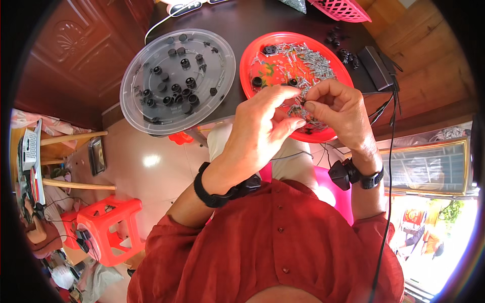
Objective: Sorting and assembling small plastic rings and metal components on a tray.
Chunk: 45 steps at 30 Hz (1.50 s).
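My left hand (260, 123) and my right hand (339, 108) meet over the near edge of a red round plate (252, 55) heaped with several small silver metal pins (308, 60) and a few black plastic caps (269, 49). The fingertips of both hands pinch together on a small part between them; it is too tiny and too hidden to name for sure, though silver pins show at my right fingertips. Both wrists wear black bands. Left of the red plate lies a clear round plastic lid (136, 101) carrying several black caps (184, 81).
Both plates rest on a dark table (242, 22). A pink basket (343, 9) sits at the far right, a black box (375, 65) with cables beside loose black caps (347, 54). Below left stand a red plastic stool (108, 224) and wooden chair legs (76, 136).
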{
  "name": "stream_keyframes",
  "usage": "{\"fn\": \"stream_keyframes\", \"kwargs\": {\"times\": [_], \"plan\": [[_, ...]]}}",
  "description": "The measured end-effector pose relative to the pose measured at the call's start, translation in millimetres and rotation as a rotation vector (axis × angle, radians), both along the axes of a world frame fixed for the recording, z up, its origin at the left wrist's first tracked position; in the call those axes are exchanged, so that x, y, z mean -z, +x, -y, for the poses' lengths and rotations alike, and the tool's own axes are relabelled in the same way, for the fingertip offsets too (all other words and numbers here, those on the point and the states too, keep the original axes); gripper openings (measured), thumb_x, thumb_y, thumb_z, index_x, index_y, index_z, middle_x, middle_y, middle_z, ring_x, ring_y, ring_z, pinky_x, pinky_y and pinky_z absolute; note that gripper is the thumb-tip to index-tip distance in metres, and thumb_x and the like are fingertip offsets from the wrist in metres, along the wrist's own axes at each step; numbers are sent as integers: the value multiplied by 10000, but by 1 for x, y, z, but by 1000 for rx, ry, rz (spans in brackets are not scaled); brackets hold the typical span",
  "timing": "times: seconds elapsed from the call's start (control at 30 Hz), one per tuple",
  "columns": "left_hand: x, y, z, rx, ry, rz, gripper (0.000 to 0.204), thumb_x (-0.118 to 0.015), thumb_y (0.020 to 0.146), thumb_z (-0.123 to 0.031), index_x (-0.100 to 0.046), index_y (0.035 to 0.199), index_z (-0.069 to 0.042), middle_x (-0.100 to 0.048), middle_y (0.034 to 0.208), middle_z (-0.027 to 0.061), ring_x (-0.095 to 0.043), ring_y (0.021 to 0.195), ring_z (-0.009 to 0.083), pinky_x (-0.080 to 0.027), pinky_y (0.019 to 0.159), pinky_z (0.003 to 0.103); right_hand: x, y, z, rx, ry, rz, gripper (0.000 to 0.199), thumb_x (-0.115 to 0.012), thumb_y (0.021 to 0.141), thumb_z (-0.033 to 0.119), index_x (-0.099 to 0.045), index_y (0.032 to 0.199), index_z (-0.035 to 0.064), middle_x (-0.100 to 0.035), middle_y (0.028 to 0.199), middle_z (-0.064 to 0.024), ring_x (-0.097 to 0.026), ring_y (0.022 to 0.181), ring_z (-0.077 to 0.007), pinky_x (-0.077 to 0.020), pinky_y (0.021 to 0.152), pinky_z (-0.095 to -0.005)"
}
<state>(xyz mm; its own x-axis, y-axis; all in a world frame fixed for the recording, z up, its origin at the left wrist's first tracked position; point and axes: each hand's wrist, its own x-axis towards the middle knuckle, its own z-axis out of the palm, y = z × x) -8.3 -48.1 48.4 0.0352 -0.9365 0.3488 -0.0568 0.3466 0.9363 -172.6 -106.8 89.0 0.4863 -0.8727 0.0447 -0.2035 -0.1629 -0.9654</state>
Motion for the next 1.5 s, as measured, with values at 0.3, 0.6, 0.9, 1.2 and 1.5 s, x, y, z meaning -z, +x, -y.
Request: {"fn": "stream_keyframes", "kwargs": {"times": [0.3,0.6,0.9,1.2,1.5], "plan": [[-2,-4,12,-19,13,25,100,-575,833,-13,-609,923,14,-604,714,71,-569,583,104,-440,501,228,-1,-13,1,-122,-488,-386,142,-629,744,-6,-638,883,22,-589,765,-61,-582,678,-170,-465,605,-279],[-11,4,16,139,213,-441,301,-446,919,-102,-490,1162,70,-561,1013,109,-573,892,142,-468,750,242,13,-15,12,-179,-745,-473,115,-595,710,-6,-611,820,22,-557,792,-113,-575,743,-281,-467,656,-367],[-14,-8,18,194,255,-269,258,-442,909,-46,-520,1134,53,-594,998,122,-593,836,131,-490,717,240,17,-26,11,46,-285,-165,64,-601,800,30,-596,859,7,-612,751,-42,-563,651,-92,-457,589,-241],[-18,-17,22,182,306,-227,232,-516,906,-126,-544,1076,30,-611,918,94,-595,771,124,-493,652,238,16,-27,8,216,-88,225,106,-581,849,39,-577,949,2,-610,787,-21,-586,705,-76,-470,593,-203],[-22,-35,23,125,218,-108,113,-559,871,-61,-576,959,8,-598,783,30,-569,662,75,-468,571,206,22,-23,7,210,-80,439,93,-591,852,38,-559,935,9,-606,786,-14,-569,670,-55,-465,568,-187]]}}
